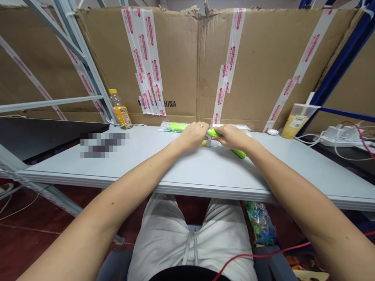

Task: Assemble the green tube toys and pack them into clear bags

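Observation:
My left hand is closed, its fingers bent over a long bright green plastic stick near the back of the table. Clear plastic wrapping shows around the stick's left end. Just beside it, my right hand is closed with thumb and fingers on a bright green plastic part. A green rounded end sticks out below my right hand; whether it belongs to the same piece I cannot tell. Small clear and yellow bits between the hands are partly hidden.
The grey-white table backs onto a tall cardboard sheet. A juice bottle stands back left; a plastic cup with a straw and a small white case are back right. A red cable crosses near my lap.

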The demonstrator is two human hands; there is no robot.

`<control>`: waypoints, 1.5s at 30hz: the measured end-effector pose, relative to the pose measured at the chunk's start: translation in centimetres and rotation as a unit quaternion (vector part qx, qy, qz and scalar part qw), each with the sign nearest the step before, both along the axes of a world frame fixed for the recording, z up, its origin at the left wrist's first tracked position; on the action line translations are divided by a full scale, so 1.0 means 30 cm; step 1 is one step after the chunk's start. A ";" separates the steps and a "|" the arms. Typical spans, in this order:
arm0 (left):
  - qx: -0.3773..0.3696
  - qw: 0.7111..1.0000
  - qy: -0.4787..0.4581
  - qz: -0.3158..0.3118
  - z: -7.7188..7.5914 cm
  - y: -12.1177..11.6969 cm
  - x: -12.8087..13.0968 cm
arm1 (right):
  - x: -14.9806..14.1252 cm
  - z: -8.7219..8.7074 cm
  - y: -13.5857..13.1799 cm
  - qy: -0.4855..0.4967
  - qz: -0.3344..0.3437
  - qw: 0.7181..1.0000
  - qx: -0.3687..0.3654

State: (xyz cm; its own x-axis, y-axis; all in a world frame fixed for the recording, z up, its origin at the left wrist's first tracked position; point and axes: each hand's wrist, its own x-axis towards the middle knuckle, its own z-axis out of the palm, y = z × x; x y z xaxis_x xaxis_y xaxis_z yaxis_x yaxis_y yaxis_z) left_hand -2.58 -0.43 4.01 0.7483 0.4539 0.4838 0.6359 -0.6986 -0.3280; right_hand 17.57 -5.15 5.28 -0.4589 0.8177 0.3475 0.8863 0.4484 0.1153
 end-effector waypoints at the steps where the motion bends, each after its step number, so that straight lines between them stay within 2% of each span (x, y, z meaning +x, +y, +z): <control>1: 0.017 1.000 0.008 -0.007 0.001 0.002 0.001 | 0.003 0.001 0.001 0.018 0.010 1.000 -0.013; 6: 0.042 0.999 0.011 -0.012 0.011 0.000 -0.004 | 0.007 0.000 0.005 0.047 0.029 0.998 -0.012; 11: -0.048 0.997 -0.052 -0.016 0.014 -0.024 -0.014 | -0.007 -0.007 0.002 -0.008 -0.008 0.998 0.065; 16: -0.081 0.994 -0.071 0.008 0.016 -0.030 -0.015 | -0.019 0.000 -0.013 -0.040 -0.018 0.996 0.073; 20: -0.045 0.996 -0.070 -0.011 0.007 -0.013 -0.006 | -0.015 0.003 -0.013 -0.041 -0.017 0.997 0.067; 26: 0.040 0.998 -0.014 -0.047 -0.005 0.008 -0.004 | 0.008 -0.002 0.015 0.057 0.058 0.996 -0.021; 29: 0.066 0.996 -0.014 -0.059 -0.001 0.013 -0.009 | 0.013 0.001 0.016 0.089 0.076 0.992 -0.040; 32: 0.063 0.997 -0.013 -0.052 0.007 0.013 -0.010 | 0.009 0.003 0.009 0.078 0.057 0.995 -0.009; 37: 0.010 0.998 -0.042 -0.040 0.007 -0.005 -0.009 | -0.007 -0.001 0.003 0.002 -0.005 0.998 0.064; 41: -0.025 0.999 -0.036 -0.008 0.002 -0.018 -0.010 | -0.013 -0.003 0.000 -0.038 -0.019 0.997 0.066; 45: -0.007 0.999 -0.038 0.014 -0.003 -0.013 -0.005 | -0.010 0.003 -0.006 -0.038 -0.028 0.997 0.060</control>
